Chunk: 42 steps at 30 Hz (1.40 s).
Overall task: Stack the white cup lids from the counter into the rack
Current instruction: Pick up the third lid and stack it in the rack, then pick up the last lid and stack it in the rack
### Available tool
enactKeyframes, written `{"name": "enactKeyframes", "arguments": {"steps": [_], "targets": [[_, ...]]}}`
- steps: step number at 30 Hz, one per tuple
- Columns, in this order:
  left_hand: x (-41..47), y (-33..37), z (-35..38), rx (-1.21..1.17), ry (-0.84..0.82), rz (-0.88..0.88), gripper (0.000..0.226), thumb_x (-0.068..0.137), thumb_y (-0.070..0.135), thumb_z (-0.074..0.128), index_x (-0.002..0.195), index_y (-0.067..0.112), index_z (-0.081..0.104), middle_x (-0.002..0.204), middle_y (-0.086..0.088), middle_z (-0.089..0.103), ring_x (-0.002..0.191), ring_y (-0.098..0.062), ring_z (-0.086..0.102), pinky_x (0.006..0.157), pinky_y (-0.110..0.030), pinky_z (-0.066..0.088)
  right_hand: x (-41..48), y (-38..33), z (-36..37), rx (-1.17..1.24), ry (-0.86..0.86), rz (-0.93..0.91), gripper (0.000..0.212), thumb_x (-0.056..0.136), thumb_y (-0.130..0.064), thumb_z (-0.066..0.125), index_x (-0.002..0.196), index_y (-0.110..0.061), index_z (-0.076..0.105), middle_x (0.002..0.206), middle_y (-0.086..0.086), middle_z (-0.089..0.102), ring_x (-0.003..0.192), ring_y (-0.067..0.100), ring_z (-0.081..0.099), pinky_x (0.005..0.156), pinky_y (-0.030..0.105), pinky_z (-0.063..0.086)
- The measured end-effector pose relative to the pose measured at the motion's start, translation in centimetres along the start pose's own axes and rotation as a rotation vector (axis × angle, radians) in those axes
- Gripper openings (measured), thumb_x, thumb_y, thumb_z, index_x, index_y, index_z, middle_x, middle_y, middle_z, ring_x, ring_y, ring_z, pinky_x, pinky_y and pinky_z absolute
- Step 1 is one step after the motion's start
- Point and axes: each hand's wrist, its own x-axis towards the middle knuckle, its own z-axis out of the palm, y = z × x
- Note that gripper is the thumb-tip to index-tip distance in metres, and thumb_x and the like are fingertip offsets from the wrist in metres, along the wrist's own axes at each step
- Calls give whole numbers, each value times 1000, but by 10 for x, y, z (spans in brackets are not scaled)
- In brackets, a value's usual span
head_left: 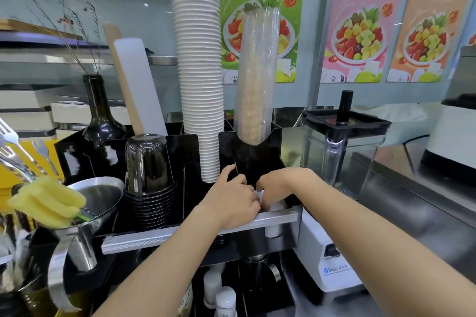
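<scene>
Both hands reach into the lower right slot of the black rack. My left hand and my right hand press together around a white stack of cup lids, of which only a small white part shows between the fingers. More white shows below the rack's metal front rail. The lids are mostly hidden by my hands.
A tall stack of white paper cups and a sleeve of clear cups stand in the rack. Black cups sit to the left, beside a dark bottle and a steel funnel. A blender stands to the right.
</scene>
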Motion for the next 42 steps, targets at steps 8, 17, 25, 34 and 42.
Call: {"name": "enactKeyframes", "arguments": {"steps": [8, 17, 25, 34, 42], "targets": [[-2, 4, 0, -27, -23, -29, 42, 91, 27, 23, 91, 14, 63, 89, 2, 62, 112, -18, 42, 113, -44, 0, 4, 1, -3, -13, -40, 4, 52, 74, -23, 60, 123, -7, 52, 98, 15, 66, 84, 28, 59, 76, 34, 47], [-50, 7, -21, -147, 318, -95, 45, 93, 44, 35, 132, 23, 45, 142, 2, 46, 134, -14, 32, 111, -29, 11, -32, 14, 10, 196, 400, -129, 73, 80, -36, 64, 141, -15, 29, 140, 9, 40, 122, 26, 45, 98, 35, 40], [-173, 25, -19, -337, 382, -328, 49, 89, 43, 46, 133, 22, 44, 139, 1, 49, 131, -17, 38, 108, -29, 21, -81, -31, 90, 476, 759, -333, 73, 80, -46, 61, 141, -26, 26, 140, 4, 43, 126, 19, 40, 100, 36, 35], [-305, 47, 45, -449, 227, -666, 52, 89, 44, 47, 134, 20, 41, 140, -2, 48, 131, -18, 39, 110, -40, 30, -91, -141, 222, 483, 360, -478, 89, 77, -53, 62, 145, -22, 14, 153, 2, 26, 138, 18, 24, 110, 36, 27], [-406, 77, 116, -601, 44, -900, 54, 87, 45, 50, 134, 19, 41, 138, -4, 50, 126, -22, 43, 104, -34, 30, -102, -227, 324, 382, 105, -511, 90, 75, -49, 64, 144, -15, 17, 150, 9, 29, 134, 26, 29, 110, 39, 28]]}}
